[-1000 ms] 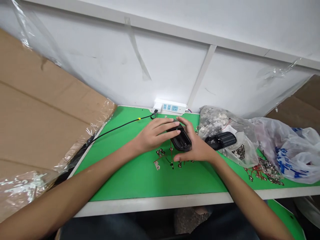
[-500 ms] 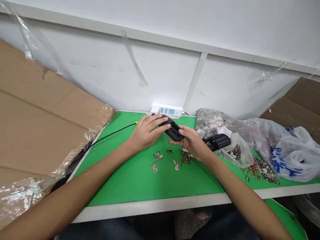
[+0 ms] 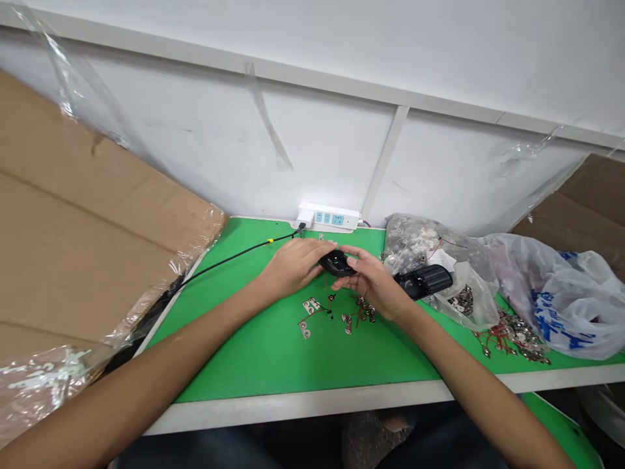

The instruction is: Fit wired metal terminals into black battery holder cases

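Black plastic battery holder [image 3: 336, 263], held between left hand [image 3: 293, 267] and right hand [image 3: 374, 285]

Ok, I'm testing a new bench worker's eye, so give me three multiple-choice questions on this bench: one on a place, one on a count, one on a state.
1. Where is the black ribbed holder?
A. Inside the white bag
B. Beside the clear bag of metal parts
C. Against the wall

2. How many blue squares show on the white power strip?
A. Three
B. One
C. Five

3. What state is the black case in?
A. Lying untouched
B. Hanging from the cable
C. Held between the left hand and right hand

1: B, it lies at that bag's edge.
2: A, three sit in a row along the strip.
3: C, fingers of both hands wrap it.
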The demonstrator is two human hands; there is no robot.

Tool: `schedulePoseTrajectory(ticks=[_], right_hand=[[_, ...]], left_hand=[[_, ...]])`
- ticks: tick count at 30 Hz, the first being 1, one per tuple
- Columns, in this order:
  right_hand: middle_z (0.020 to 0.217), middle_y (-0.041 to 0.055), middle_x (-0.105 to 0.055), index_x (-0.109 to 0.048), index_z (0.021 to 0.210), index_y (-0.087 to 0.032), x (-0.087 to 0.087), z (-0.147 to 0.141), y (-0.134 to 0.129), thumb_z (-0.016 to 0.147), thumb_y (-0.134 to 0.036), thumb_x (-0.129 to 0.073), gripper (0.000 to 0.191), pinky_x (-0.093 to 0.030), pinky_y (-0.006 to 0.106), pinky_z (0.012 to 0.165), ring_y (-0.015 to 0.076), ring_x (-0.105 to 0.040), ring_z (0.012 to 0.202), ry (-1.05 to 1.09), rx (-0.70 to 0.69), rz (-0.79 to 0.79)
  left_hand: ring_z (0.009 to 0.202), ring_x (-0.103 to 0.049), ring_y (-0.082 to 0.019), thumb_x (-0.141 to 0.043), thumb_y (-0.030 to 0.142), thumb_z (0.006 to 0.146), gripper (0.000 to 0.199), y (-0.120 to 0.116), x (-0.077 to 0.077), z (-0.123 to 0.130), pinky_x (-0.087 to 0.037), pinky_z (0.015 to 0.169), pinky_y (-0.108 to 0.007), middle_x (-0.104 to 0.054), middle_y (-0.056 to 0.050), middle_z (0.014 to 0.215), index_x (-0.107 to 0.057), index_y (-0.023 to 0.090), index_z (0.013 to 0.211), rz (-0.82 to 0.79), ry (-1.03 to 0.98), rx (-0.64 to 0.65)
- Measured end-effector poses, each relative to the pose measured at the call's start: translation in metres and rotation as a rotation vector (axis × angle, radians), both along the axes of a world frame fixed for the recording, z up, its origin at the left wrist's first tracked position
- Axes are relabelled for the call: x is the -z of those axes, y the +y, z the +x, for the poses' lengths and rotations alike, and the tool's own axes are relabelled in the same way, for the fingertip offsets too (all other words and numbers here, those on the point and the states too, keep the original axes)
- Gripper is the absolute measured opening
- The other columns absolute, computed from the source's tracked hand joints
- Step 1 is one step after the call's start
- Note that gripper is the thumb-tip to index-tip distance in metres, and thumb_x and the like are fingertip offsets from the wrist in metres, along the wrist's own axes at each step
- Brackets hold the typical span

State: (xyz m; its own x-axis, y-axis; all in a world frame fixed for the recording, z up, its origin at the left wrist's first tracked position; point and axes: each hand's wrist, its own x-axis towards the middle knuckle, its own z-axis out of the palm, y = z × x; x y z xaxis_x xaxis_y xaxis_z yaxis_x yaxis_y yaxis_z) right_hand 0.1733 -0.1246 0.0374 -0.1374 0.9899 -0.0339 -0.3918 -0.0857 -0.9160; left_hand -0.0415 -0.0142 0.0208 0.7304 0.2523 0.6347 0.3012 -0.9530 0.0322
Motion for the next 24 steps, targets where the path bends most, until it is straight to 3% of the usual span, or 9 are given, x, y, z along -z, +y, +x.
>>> schedulePoseTrajectory(ticks=[10,15,20,24], right_hand=[[0.097,0.0026,-0.080,-0.055,0.137,-0.023,-0.0006,-0.0033,-0.0031,0.087,-0.041,-0.080,0.059,-0.065,0.044,0.088,0.0225,-0.080,0.076,-0.011,0.030,0.021],[0.095,0.0016,-0.079,-0.054,0.136,-0.025,0.0022,-0.0055,-0.0030,0.086,-0.039,-0.078,0.058,-0.064,0.044,0.086,0.0228,-0.079,0.075,-0.010,0.058,0.035],[0.095,0.0002,-0.074,-0.063,0.105,-0.025,0.0045,-0.0053,-0.0032,0.090,-0.044,-0.073,0.026,-0.062,0.039,0.083,0.0192,-0.074,0.075,-0.061,0.072,0.113],[0.093,-0.0001,-0.068,-0.066,0.098,-0.024,0.0034,-0.0049,-0.0067,0.098,-0.045,-0.066,0.020,-0.056,0.038,0.089,0.0198,-0.069,0.083,-0.288,0.086,0.248]], left_hand=[[0.134,-0.068,-0.028,-0.059,0.026,0.105,0.044,0.0004,0.0012,-0.0001,-0.055,0.108,-0.051,-0.074,-0.010,0.141,-0.059,0.025,0.149,0.001,-0.061,-0.009],[0.136,-0.066,-0.029,-0.060,0.024,0.103,0.048,0.0019,0.0020,0.0001,-0.055,0.109,-0.052,-0.071,-0.011,0.145,-0.057,0.024,0.150,-0.033,-0.057,-0.007],[0.139,-0.064,-0.030,-0.062,0.025,0.101,0.052,0.0036,0.0037,0.0021,-0.053,0.114,-0.054,-0.068,-0.013,0.149,-0.054,0.023,0.153,-0.090,-0.035,-0.012],[0.142,-0.060,-0.032,-0.064,0.026,0.098,0.059,0.0032,0.0043,0.0044,-0.050,0.118,-0.057,-0.064,-0.014,0.153,-0.049,0.023,0.155,-0.128,-0.056,-0.035]])
